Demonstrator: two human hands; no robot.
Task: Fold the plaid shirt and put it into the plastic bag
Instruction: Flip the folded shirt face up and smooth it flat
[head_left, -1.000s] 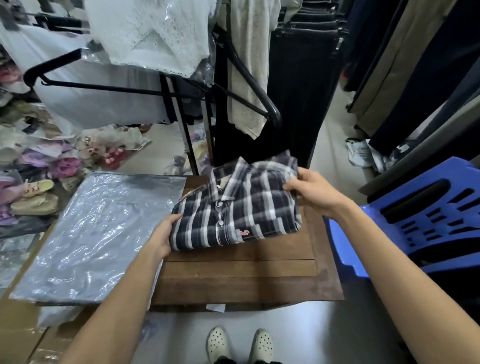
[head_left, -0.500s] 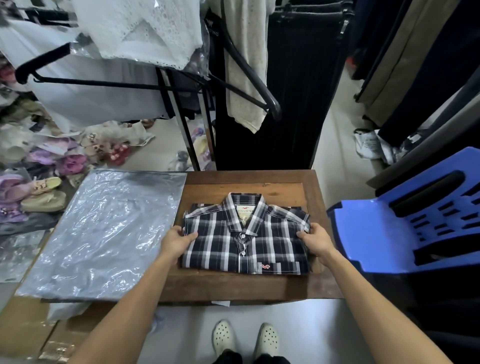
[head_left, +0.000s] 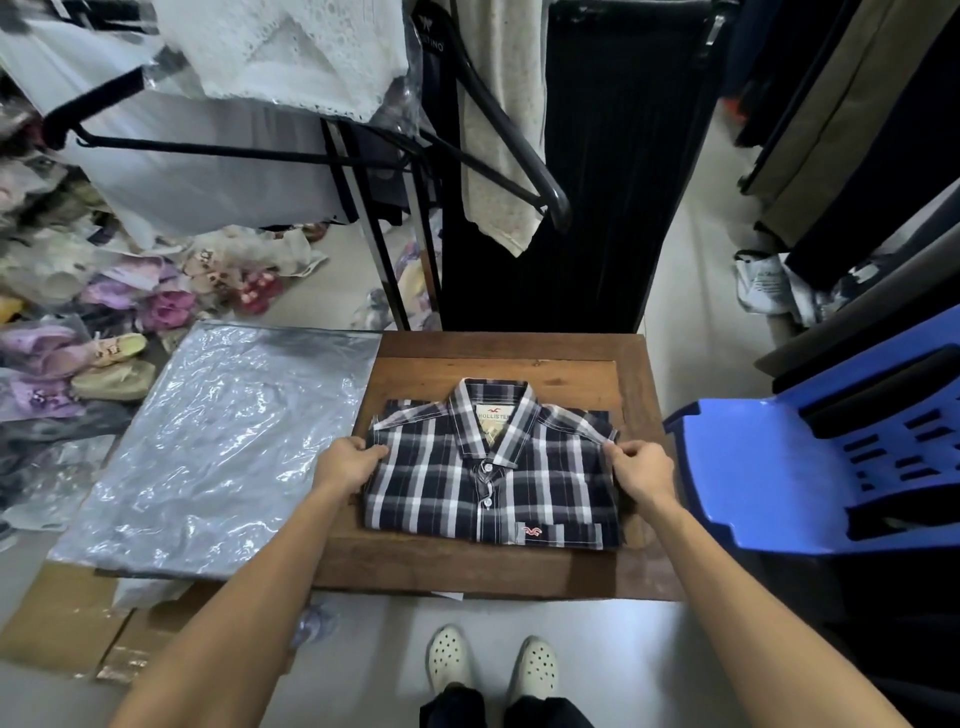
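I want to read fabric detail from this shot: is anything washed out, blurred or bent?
Head view: plaid shirt sharp, collar label legible; plastic bag streaked with white glare; wide-angle bending at edges, seen on the blue chair; upper-left hanging clothes slightly soft.

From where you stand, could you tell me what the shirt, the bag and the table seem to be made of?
Plaid shirt: woven cloth, likely cotton, matte, with stitched seams. Plastic bag: thin clear film, glossy, crinkled with glare. Table: dark brown wood, with visible grain and plank joints.
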